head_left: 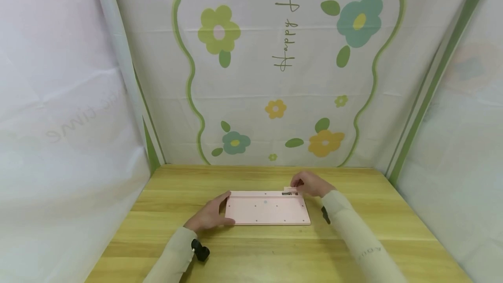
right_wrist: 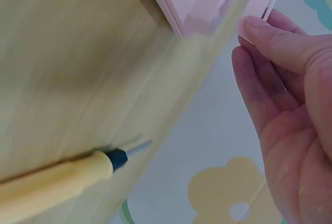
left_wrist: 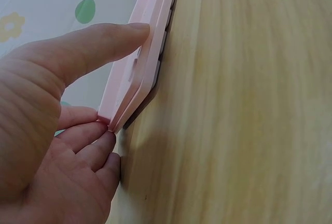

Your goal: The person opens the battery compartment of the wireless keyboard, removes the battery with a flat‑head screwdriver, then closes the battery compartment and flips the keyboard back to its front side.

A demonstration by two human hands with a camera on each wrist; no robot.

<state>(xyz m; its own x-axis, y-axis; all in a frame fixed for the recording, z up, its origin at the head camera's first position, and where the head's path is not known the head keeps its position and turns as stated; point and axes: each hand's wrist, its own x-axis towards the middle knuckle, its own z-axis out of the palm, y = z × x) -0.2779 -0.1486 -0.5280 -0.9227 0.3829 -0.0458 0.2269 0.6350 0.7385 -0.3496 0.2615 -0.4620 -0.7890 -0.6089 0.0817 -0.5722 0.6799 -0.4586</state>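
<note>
A pink keyboard (head_left: 259,212) lies face down on the wooden table, its screw-dotted underside up. Dark keys show beneath its edge in the left wrist view. My left hand (head_left: 208,215) holds its left end, thumb on the near edge and fingers at the far corner. At the far right edge of the underside, a small battery compartment (head_left: 288,194) is uncovered. Just beyond it, my right hand (head_left: 312,183) pinches a small pink cover (right_wrist: 262,6) between thumb and fingers. In the right wrist view the cover is apart from the keyboard.
A screwdriver (right_wrist: 62,180) with a yellow handle and black collar lies on the table (head_left: 251,259) by the right hand. Flower-printed white cloth (head_left: 243,77) hangs behind the table, with more cloth walls at both sides.
</note>
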